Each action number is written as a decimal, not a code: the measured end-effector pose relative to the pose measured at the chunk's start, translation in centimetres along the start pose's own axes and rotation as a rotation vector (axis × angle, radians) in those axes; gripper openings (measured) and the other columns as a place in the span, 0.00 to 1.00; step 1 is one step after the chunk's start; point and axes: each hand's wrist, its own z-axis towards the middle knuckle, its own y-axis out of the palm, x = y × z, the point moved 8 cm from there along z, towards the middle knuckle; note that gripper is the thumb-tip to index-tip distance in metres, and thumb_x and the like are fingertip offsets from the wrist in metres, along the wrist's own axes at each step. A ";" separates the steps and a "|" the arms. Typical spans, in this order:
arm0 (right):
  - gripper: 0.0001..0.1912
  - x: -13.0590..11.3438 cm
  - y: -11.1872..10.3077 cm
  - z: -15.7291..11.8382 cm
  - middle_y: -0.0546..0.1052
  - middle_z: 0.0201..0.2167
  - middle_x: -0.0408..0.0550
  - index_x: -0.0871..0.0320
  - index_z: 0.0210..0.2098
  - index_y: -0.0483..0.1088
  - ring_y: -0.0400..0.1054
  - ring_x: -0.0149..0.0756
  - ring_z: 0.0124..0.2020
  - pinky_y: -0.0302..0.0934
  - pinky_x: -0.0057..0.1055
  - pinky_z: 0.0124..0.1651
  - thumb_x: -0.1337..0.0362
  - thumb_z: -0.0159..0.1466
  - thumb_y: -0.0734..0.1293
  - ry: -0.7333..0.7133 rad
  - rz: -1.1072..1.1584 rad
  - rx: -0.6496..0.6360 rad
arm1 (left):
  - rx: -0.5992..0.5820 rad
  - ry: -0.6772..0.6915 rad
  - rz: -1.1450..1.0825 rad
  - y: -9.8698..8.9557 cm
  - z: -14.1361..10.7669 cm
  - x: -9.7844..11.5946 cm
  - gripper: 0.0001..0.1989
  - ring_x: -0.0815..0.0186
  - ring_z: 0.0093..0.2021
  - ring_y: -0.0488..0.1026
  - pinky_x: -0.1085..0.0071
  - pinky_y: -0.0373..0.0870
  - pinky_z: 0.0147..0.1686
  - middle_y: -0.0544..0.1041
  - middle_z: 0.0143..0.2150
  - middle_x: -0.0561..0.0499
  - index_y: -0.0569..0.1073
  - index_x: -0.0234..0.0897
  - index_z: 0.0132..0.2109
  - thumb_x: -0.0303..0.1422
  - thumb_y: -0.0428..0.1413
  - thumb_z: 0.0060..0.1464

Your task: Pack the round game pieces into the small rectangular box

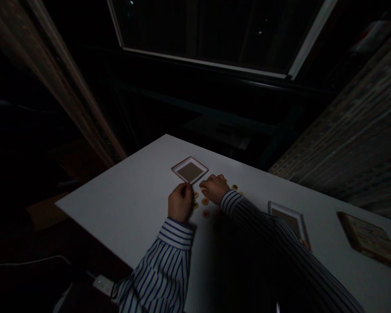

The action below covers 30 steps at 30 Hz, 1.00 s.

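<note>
Several round yellow game pieces with red or dark marks, like Chinese chess pieces, lie on the white table. One red-marked piece is nearest me, and another piece lies just beyond it. My left hand is closed beside the pieces, its thumb and fingers pressed together near the corner of a shallow open box; whatever it may hold is hidden. My right hand is curled over the pieces, with a yellow piece at its fingertips. More pieces, such as a dark-marked piece, lie beyond my right wrist.
A second shallow tray lies partly behind my right sleeve, with a reddish piece at its near edge. A flat patterned box sits farther right on the white table. A power strip is below the left edge. The room is dim.
</note>
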 end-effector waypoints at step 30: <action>0.10 2.9 0.8 -0.8 0.73 0.26 0.43 0.61 0.32 0.67 0.66 0.26 0.27 0.60 0.26 0.35 0.62 0.53 0.62 0.266 1.182 0.006 | -0.057 0.401 0.018 1.8 -0.9 4.4 0.13 0.65 0.40 0.67 0.69 0.64 0.41 0.70 0.37 0.49 0.70 0.36 0.40 0.38 0.49 0.50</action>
